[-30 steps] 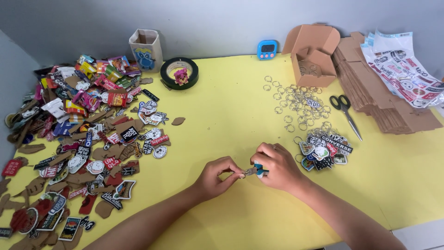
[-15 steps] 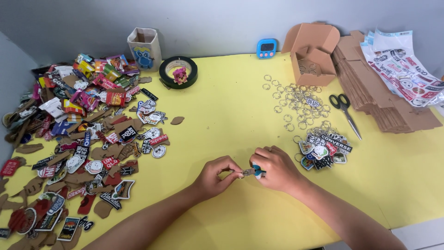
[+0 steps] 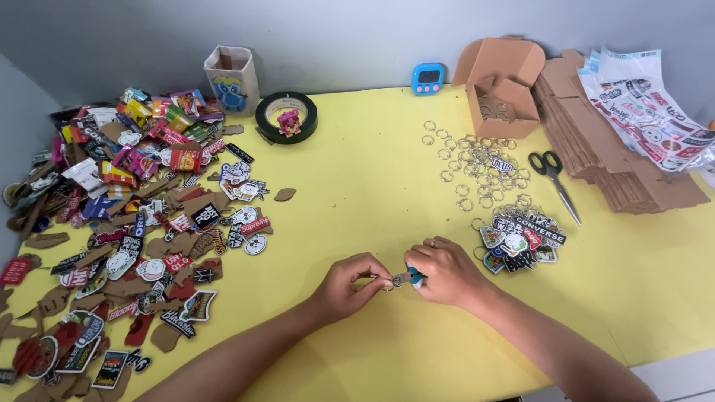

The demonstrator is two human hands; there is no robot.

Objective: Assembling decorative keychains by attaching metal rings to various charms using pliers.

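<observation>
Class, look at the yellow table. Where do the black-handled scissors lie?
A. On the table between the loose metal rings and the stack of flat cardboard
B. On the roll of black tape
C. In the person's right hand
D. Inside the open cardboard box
A: the scissors lie flat on the table, with the loose metal rings on one side and the stack of flat cardboard on the other.

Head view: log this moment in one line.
left hand: pinches ring | right hand: holds small tag | hands meet over yellow table | loose rings behind | scissors right
</observation>
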